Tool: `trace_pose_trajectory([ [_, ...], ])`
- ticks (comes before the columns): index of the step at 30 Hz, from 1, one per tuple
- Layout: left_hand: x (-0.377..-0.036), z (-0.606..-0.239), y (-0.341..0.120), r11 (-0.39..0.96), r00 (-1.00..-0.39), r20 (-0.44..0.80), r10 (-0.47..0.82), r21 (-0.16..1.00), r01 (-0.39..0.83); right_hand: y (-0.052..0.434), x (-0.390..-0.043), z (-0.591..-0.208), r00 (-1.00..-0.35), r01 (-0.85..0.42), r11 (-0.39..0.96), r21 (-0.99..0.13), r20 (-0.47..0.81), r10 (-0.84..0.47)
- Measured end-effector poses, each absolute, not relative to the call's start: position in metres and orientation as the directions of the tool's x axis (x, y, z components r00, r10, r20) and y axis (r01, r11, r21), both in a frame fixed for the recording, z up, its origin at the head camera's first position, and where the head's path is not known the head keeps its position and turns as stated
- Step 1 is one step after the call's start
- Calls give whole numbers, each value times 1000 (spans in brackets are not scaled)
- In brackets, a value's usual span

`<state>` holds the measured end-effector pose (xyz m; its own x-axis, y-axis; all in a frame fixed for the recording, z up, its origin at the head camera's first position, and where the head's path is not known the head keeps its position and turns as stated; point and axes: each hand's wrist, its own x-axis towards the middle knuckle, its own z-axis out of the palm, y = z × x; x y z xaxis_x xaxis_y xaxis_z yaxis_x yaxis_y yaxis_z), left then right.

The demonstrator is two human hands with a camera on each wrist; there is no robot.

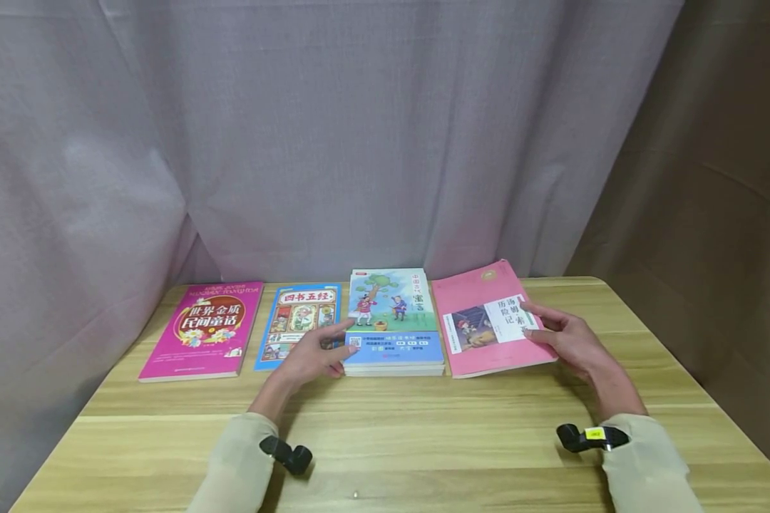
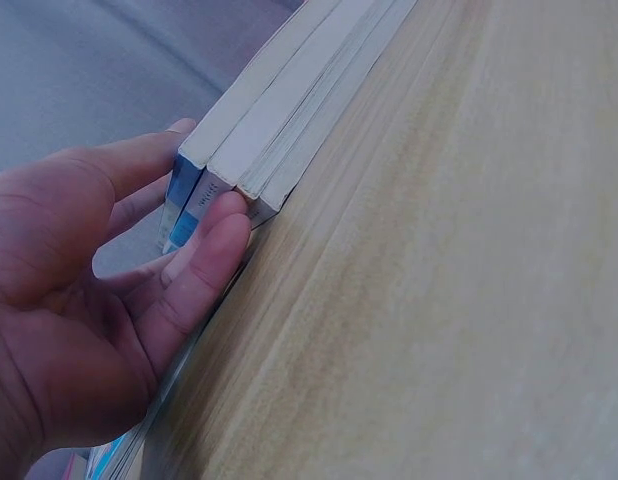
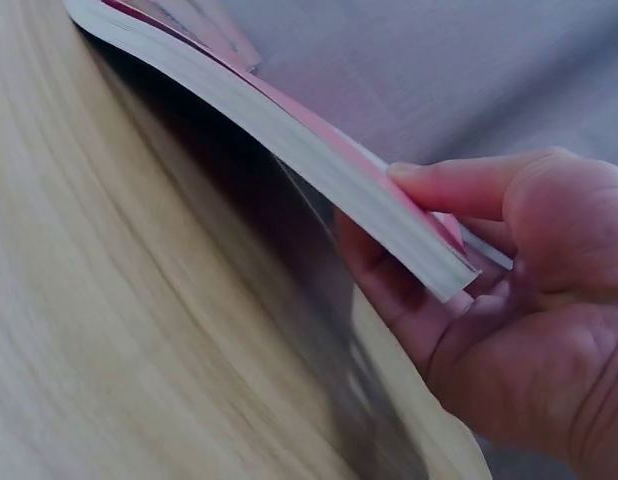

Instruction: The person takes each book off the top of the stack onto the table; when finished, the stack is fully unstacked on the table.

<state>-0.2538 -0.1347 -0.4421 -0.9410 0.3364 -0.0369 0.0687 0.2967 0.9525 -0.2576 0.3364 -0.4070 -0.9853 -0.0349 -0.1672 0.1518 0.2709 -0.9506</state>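
Note:
My right hand (image 1: 574, 343) pinches the right edge of a pink book (image 1: 478, 285). The thumb lies on its cover and the fingers are underneath. That edge is lifted and bent up from the table, as the right wrist view (image 3: 339, 170) shows. At the left side of a book stack (image 1: 391, 349), my left hand (image 1: 311, 356) has its thumb by the top cover and its fingers against the spines. The stack's top book has a green and blue picture cover. In the left wrist view, the stacked spines (image 2: 214, 185) meet the left hand's fingertips (image 2: 224, 235).
A blue-edged book (image 1: 298, 306) lies left of the stack, partly behind my left hand. Further left is a magenta book (image 1: 199, 349). All rest on a wooden table (image 1: 423, 434) with a grey curtain (image 1: 334, 142) behind it.

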Motion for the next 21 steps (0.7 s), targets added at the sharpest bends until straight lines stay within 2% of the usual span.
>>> trace_pose_trajectory([
  [12, -255, -445, -136, 303, -943, -57, 329, 952, 48, 333, -259, -414, -983, 170, 574, -801, -180, 39],
  [21, -254, -444, -135, 294, -943, -50, 329, 954, 52, 332, -258, -416, -975, 210, 586, -783, -211, 68],
])
